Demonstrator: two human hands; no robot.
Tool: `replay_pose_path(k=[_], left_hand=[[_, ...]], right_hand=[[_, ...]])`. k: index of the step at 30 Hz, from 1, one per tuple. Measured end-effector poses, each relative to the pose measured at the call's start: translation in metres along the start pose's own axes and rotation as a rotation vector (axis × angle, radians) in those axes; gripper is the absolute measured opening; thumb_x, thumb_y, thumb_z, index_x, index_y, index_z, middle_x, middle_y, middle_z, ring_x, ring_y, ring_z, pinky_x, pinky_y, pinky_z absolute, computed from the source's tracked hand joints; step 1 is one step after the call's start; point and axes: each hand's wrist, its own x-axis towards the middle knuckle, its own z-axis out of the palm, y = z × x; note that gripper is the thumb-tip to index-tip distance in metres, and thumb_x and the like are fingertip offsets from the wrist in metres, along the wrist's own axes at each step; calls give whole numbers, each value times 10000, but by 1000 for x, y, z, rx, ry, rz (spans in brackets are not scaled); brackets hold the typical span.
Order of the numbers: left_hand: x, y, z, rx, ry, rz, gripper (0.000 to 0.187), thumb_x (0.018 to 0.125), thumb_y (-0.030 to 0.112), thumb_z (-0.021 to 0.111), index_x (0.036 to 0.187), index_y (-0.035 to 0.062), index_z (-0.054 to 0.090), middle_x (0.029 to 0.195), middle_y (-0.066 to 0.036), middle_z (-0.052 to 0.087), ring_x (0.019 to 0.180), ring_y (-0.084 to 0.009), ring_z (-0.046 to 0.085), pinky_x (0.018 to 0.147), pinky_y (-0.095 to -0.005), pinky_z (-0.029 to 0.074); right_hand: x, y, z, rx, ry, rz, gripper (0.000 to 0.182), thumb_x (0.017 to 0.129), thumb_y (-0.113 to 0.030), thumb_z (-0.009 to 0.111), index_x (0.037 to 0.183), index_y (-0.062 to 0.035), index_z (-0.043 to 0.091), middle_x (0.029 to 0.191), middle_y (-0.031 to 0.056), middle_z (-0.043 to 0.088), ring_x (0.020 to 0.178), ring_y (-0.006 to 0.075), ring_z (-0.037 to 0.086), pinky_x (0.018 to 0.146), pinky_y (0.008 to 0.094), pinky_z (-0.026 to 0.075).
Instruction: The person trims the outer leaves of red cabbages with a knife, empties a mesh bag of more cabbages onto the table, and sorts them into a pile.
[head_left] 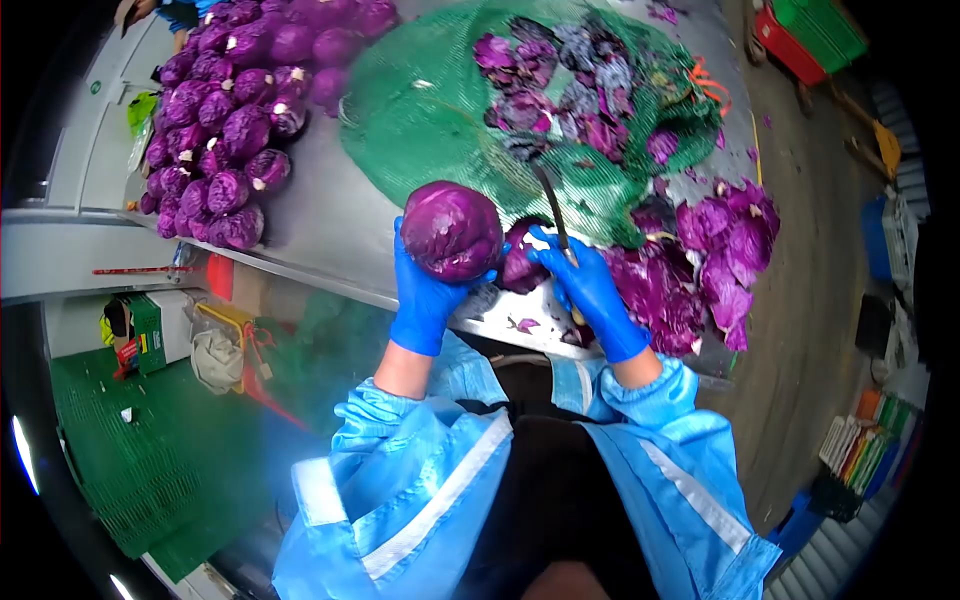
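Note:
A round red cabbage [452,232] rests in my left hand [420,295], whose blue-gloved fingers wrap it from below and the side. My right hand [592,290], also gloved in blue, is closed on a knife [552,203] with its dark, slim blade pointing away from me. Between the two hands lies a loose purple cabbage leaf [523,262], close to my right fingertips. Just beyond them, a green mesh net [425,110] spreads over the metal table [325,215], with dark, wilted leaves [570,85] on top.
Many red cabbages [245,130] are heaped at the table's far left. Peeled outer leaves [715,250] pile up on the right. At the top left, part of another person [180,15] shows. Crates [800,40] stand beyond the right edge, and green plastic grating [130,450] lies lower left.

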Motion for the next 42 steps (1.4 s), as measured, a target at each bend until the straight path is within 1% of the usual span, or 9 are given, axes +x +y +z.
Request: replay_pose_path(k=[2, 4, 8, 21, 25, 30, 34, 39, 42], left_hand=[[3, 7, -25, 491, 56, 138, 641, 938, 573, 379, 1383, 112, 401, 1411, -164, 447, 1286, -388, 450, 1082, -598, 350], [16, 36, -31, -656, 217, -102, 621, 933, 538, 397, 1382, 110, 405, 1398, -152, 465, 1254, -384, 479, 1068, -623, 356], [32, 62, -87, -836, -34, -152, 684, 921, 466, 442, 1475, 101, 276, 1477, -220, 342, 1201, -509, 459, 712, -511, 599], [48, 45, -44, -954, -163, -437, 628, 971, 449, 379, 1473, 86, 277, 1465, -257, 341, 1239, -484, 454, 877, -580, 536], [37, 21, -18, 472, -87, 94, 829, 708, 295, 834, 1351, 52, 370, 1332, -165, 500, 1199, -315, 546, 974, -453, 512], [32, 10, 21, 340, -72, -154, 919, 610, 251, 904, 1339, 68, 374, 1287, -107, 546, 1175, -234, 564, 1024, -383, 472], [30, 5, 43, 279, -242, -221, 723, 805, 340, 750, 1369, 103, 365, 1367, -136, 478, 1245, -292, 505, 1036, -466, 459], [28, -15, 45, -896, -66, -604, 546, 985, 471, 368, 1422, 147, 334, 1442, -177, 382, 1294, -413, 418, 993, -642, 428], [31, -41, 33, -529, -54, -590, 585, 967, 496, 418, 1422, 140, 332, 1442, -166, 392, 1295, -355, 440, 1009, -594, 443]], right_hand=[[-2, 17, -7, -9, 18, 20, 382, 919, -196, 651, 1252, -17, 598, 1009, 49, 676, 875, 109, 624, 746, 249, 497], [-6, 21, -12, 8, 71, 121, 362, 922, -179, 643, 1250, -33, 604, 987, 51, 685, 851, 106, 625, 726, 249, 497], [-10, 24, -9, -25, 147, 73, 381, 915, -189, 660, 1265, -49, 600, 1032, 47, 677, 877, 100, 617, 781, 249, 492], [8, -24, 33, -319, 157, -392, 454, 888, -163, 672, 1311, -50, 553, 1146, 114, 671, 1056, 193, 637, 912, 317, 488], [6, -29, 32, -252, 161, -443, 509, 866, -152, 693, 1336, -46, 528, 1252, 123, 624, 1131, 191, 597, 967, 325, 456], [4, -23, 20, -73, 175, -571, 584, 834, -119, 739, 1353, -9, 494, 1287, 127, 598, 1153, 189, 574, 980, 331, 454], [-15, -29, 1, -409, 291, -641, 574, 849, -183, 727, 1354, -28, 503, 1250, 147, 618, 1091, 192, 621, 900, 306, 498], [-33, -33, -17, -712, 454, -761, 582, 860, -310, 718, 1360, -83, 523, 1250, 138, 629, 943, 188, 674, 787, 302, 529], [-40, -37, -22, -668, 437, -663, 618, 837, -319, 738, 1362, -81, 516, 1260, 139, 622, 994, 232, 674, 806, 320, 533]])
